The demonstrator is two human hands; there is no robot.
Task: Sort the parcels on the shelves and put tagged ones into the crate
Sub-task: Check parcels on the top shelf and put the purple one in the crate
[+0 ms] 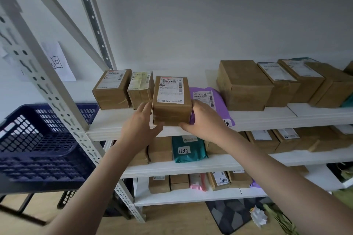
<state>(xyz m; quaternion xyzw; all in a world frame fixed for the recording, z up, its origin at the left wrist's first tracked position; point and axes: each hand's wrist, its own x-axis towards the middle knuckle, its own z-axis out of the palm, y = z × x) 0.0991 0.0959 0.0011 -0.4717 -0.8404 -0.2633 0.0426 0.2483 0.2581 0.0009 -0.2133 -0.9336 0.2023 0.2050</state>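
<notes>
From the head camera, a dark blue plastic crate (38, 139) with lattice walls sits on a dark stand left of the white metal shelf rack (47, 86); nothing shows inside it. The left hand (142, 126) and right hand (205, 120) clasp a brown cardboard parcel (172, 105) between them at the front edge of the top shelf board (118, 122), fingers loosely curved against its sides, thumbs under its front. Behind it stand two smaller brown boxes (112, 89), and a purple mailer bag (214, 99) with a handwritten tag lies just beside it. Four larger cartons (242, 86) line the shelf to the right. On the shelf below, a teal mailer (188, 149) carries a handwritten tag among brown boxes. The wall is white, the floor wooden with a dark patterned mat (235, 213).
</notes>
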